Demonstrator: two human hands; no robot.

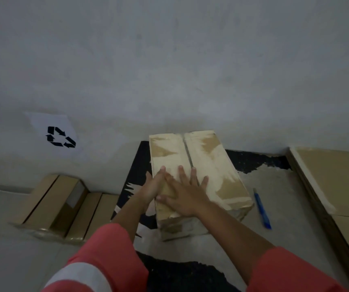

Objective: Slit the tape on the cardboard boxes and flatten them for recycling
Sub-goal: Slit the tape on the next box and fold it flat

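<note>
**Desk:** What is biggest in the frame?

**Photographer:** A large cardboard sheet (327, 182) fills the right edge, lying low on the floor (279, 186). Its layers cannot be counted. At centre, one pale, tape-wrapped box (209, 165) sits on a black mat (142, 161) against the wall.

**Desk:** And the worker?

**Photographer:** Only pink sleeves and two bare forearms show. Both hands lie flat on the near end of the box top, fingers straight and spread, gripping nothing. The left hand (152, 186) is at the box's left edge and the right hand (187, 197) is beside it, touching the left fingers.

**Desk:** How far along is the job?

**Photographer:** A dark seam runs the length of the lid, so the top tape looks slit. The box keeps its full shape, so flattening it appears to be the step in hand. Two brown boxes (51, 205) at lower left lie low, side by side. Whether they are fully collapsed I cannot tell.

**Desk:** Tools?

**Photographer:** One blue cutter (261, 207) rests on the floor just right of the box, untouched. One recycling sign (57, 135) hangs at upper left.
</note>
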